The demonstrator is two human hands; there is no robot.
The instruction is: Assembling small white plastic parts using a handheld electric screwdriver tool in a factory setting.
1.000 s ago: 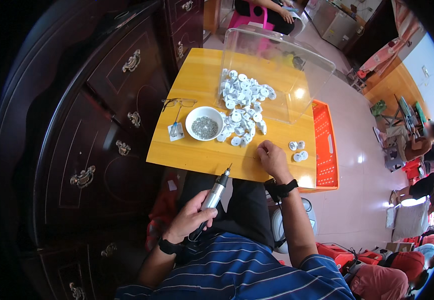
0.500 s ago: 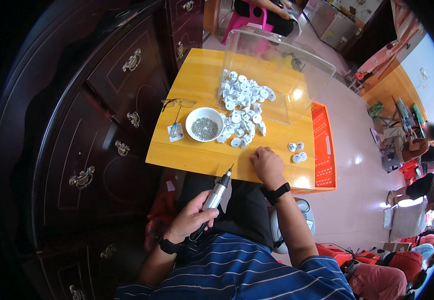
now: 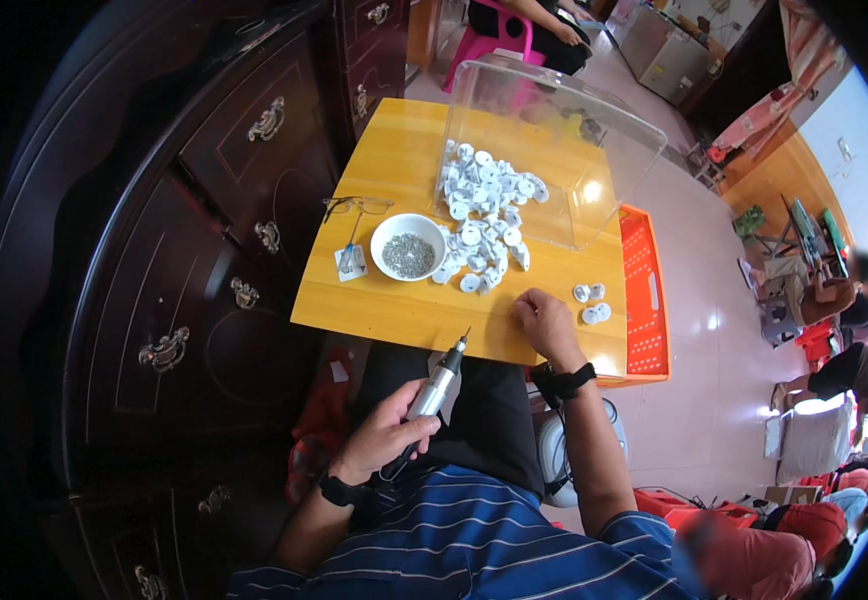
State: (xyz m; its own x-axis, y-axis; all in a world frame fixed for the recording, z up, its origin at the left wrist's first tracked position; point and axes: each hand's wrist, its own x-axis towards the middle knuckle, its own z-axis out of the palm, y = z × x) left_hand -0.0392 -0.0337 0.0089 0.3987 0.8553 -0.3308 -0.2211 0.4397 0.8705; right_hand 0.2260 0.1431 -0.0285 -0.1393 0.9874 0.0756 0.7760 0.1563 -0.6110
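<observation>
A seated person in a blue striped shirt (image 3: 474, 540) works at a small yellow wooden surface (image 3: 394, 300) beside a dark carved cabinet (image 3: 184, 270). The left hand (image 3: 384, 435) is closed around a slim silver power screwdriver (image 3: 432, 392), held over the lap with its tip pointing up toward the near edge of the surface without touching it. The right hand (image 3: 546, 322), with a dark watch (image 3: 566, 380) on its wrist, rests on the surface near that edge with its fingers curled under; whether it holds anything cannot be told. Just to the right of this hand lie three small white round parts (image 3: 590, 302), close together. Farther back, a heap of like white parts (image 3: 484, 215) spills out of the open mouth of a clear plastic box (image 3: 554, 140) lying on its side. A white bowl (image 3: 408, 247) of small grey screws (image 3: 409, 256) stands just left of the heap, touching its nearest pieces. A small clear packet (image 3: 351, 262) lies beside the bowl on the left, and a pair of spectacles (image 3: 357, 205) lies behind it near the left edge. An orange plastic crate (image 3: 644, 300) stands against the right side of the surface on a pale tiled floor (image 3: 714, 400). Other people sit far off to the right and at the top of the view.
</observation>
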